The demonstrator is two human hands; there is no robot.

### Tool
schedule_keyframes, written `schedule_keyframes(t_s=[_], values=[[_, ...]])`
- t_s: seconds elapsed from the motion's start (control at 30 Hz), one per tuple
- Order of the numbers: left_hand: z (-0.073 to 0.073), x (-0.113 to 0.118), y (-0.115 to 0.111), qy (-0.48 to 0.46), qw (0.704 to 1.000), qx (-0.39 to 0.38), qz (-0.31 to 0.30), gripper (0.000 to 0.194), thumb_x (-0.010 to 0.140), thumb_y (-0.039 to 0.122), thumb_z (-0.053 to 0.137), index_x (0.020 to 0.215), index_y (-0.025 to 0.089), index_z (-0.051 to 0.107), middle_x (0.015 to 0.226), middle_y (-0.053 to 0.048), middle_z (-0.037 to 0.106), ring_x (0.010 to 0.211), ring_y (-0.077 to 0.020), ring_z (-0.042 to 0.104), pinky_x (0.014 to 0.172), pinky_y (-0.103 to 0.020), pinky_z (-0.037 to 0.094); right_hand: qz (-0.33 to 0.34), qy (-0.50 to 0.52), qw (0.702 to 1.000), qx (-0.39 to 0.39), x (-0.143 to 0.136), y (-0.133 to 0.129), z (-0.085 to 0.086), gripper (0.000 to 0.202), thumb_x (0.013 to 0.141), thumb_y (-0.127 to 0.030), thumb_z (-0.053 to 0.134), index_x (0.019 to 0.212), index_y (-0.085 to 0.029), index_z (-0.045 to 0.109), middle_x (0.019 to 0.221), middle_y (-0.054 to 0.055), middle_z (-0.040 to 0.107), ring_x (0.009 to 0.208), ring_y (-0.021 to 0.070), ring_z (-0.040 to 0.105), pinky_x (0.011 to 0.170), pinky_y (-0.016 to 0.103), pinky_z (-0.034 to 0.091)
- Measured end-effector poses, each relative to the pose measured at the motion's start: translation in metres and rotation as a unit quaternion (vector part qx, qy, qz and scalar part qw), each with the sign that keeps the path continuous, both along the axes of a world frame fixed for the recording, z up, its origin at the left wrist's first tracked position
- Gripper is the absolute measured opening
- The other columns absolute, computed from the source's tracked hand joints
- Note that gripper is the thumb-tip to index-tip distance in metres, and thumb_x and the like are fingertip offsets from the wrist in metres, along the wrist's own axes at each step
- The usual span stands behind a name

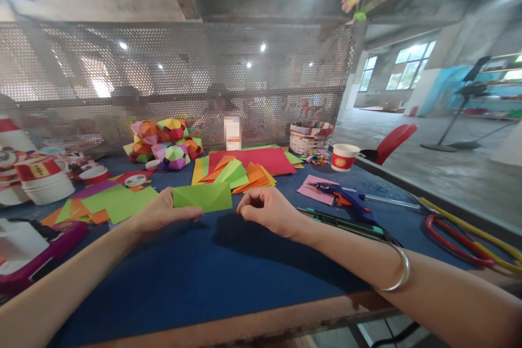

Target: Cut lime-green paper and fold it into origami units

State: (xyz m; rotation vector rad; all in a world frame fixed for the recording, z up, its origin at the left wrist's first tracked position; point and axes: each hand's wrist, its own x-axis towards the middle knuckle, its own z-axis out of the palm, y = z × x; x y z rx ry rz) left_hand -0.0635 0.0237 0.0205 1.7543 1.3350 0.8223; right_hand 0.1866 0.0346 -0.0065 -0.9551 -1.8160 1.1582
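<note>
My left hand (161, 212) grips a folded green sheet of paper (207, 197) by its left end, thumb in front. The paper is held up above the blue tabletop, with a crease showing near its right end. Just right of its free edge is my right hand (265, 209), fingers curled together and a small gap from the paper. I see nothing between those fingers. Behind the hands lie folded orange paper pieces (255, 176) and folded green pieces (233, 173) on a stack of red sheets (273, 162).
Folded-paper balls (175, 155) stand at the back left, near loose green sheets (122, 201) and stacked paper cups (44, 182). To the right are a blue glue gun (346, 193), green cutter (346, 223), red-handled scissors (452, 239), paper cup (345, 157) and basket (310, 138).
</note>
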Motion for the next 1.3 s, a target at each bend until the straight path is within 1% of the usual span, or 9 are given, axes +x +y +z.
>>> schedule_keyframes(t_s=[0.2,0.3,0.43,0.5,0.67,0.9,1.07,1.17,1.3], values=[[-0.007,0.001,-0.001,0.016,1.000,-0.009,-0.016,0.026,0.065,0.045,0.077,0.064,0.020,0.071,0.063,-0.003,0.070,0.060,-0.0176,0.061,0.060,-0.027,0.048,-0.011,0.060,0.998,-0.019,-0.002,-0.003,0.002,0.019,0.079,-0.034,0.071,0.083,-0.016,0.064,0.076,-0.002,0.062,0.068,0.0106,0.051,0.067,0.026,0.040],[-0.006,0.013,-0.009,0.004,0.999,-0.028,-0.042,0.029,0.063,0.044,0.077,0.078,0.019,0.074,0.069,-0.001,0.072,0.063,-0.0173,0.061,0.064,-0.028,0.050,0.013,0.036,0.999,-0.035,-0.007,-0.009,-0.002,0.041,0.070,-0.043,0.083,0.093,-0.016,0.063,0.080,-0.001,0.062,0.071,0.0123,0.053,0.069,0.028,0.042],[0.000,0.023,-0.017,-0.016,0.998,-0.041,-0.052,0.026,0.062,0.042,0.077,0.069,0.018,0.070,0.064,-0.001,0.068,0.062,-0.0160,0.056,0.065,-0.029,0.049,-0.053,0.018,0.998,-0.005,-0.010,-0.013,-0.003,0.062,0.061,-0.047,0.090,0.107,-0.016,0.061,0.093,0.003,0.066,0.081,0.0161,0.058,0.076,0.032,0.047],[0.001,0.024,-0.018,-0.019,0.997,-0.046,-0.054,0.025,0.062,0.041,0.077,0.069,0.018,0.070,0.063,0.000,0.067,0.061,-0.0162,0.056,0.063,-0.028,0.048,-0.047,0.040,0.998,-0.026,-0.010,-0.013,-0.002,0.069,0.058,-0.048,0.091,0.112,-0.016,0.061,0.099,0.005,0.068,0.086,0.0183,0.062,0.081,0.034,0.050],[-0.005,0.023,-0.016,-0.017,0.993,-0.056,-0.102,0.024,0.064,0.043,0.076,0.071,0.020,0.072,0.067,0.001,0.069,0.061,-0.0150,0.056,0.060,-0.025,0.045,0.111,0.102,0.981,-0.123,-0.014,-0.018,-0.002,0.057,0.054,-0.050,0.092,0.097,-0.017,0.072,0.098,0.003,0.075,0.096,0.0235,0.069,0.096,0.039,0.051],[-0.008,0.022,-0.017,-0.030,0.996,-0.044,-0.070,0.027,0.064,0.045,0.077,0.070,0.019,0.070,0.061,0.002,0.065,0.057,-0.0138,0.053,0.056,-0.024,0.042,0.101,0.160,0.970,-0.153,-0.016,-0.022,-0.001,0.052,0.051,-0.041,0.095,0.094,-0.019,0.076,0.097,0.002,0.078,0.097,0.0208,0.070,0.099,0.036,0.051],[-0.009,0.023,-0.018,-0.043,0.993,-0.071,-0.086,0.026,0.061,0.041,0.078,0.073,0.019,0.073,0.068,0.002,0.069,0.061,-0.0132,0.054,0.061,-0.024,0.045,0.114,0.133,0.973,-0.154,-0.016,-0.023,-0.002,0.046,0.051,-0.039,0.095,0.089,-0.018,0.079,0.093,0.001,0.078,0.096,0.0209,0.069,0.099,0.035,0.051],[-0.012,0.024,-0.018,-0.028,0.993,-0.081,-0.076,0.028,0.061,0.042,0.078,0.075,0.018,0.073,0.064,0.002,0.067,0.058,-0.0125,0.052,0.059,-0.024,0.044,0.110,0.111,0.980,-0.125,-0.016,-0.022,-0.006,0.043,0.055,-0.039,0.093,0.091,-0.019,0.079,0.089,-0.001,0.077,0.091,0.0197,0.068,0.092,0.033,0.052],[-0.014,0.025,-0.018,-0.017,0.995,-0.075,-0.069,0.031,0.062,0.043,0.077,0.079,0.018,0.072,0.068,0.001,0.068,0.060,-0.0134,0.053,0.060,-0.025,0.044,0.089,0.045,0.991,-0.088,-0.015,-0.019,-0.012,0.033,0.065,-0.039,0.086,0.087,-0.016,0.078,0.078,-0.001,0.073,0.070,0.0141,0.060,0.069,0.026,0.050]])
